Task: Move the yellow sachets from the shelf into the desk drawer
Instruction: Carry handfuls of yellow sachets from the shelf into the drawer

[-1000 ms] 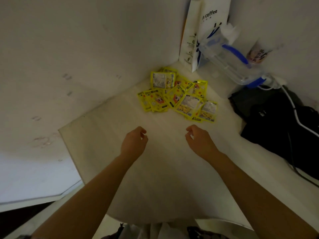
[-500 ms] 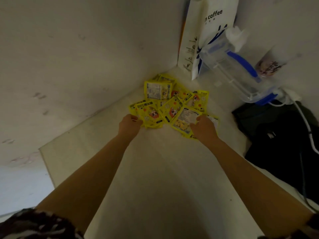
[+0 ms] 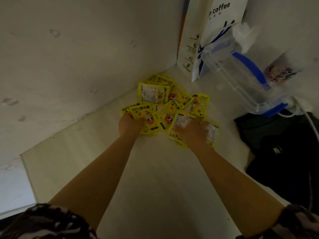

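Observation:
A pile of several yellow sachets [image 3: 165, 100] lies in the back corner of the pale shelf [image 3: 155, 178], some face up and some showing white label backs. My left hand [image 3: 129, 125] is at the pile's left edge, fingers curled over the nearest sachets. On the pile's right side, my right hand [image 3: 193, 132] rests on top of a label-side-up sachet with fingers laid over it. Both forearms reach in from below. No drawer is in view.
A white paper coffee bag [image 3: 212, 23] stands in the corner behind the pile. A clear plastic jug with a blue handle [image 3: 238, 80] leans right of it, beside a printed cup [image 3: 279, 73]. A black bag [image 3: 284, 152] and white cable [image 3: 312, 125] fill the right.
Both hands have moved forward from the open shelf onto the sachet pile. The left now curls over the left sachets and the right lies on the right ones.

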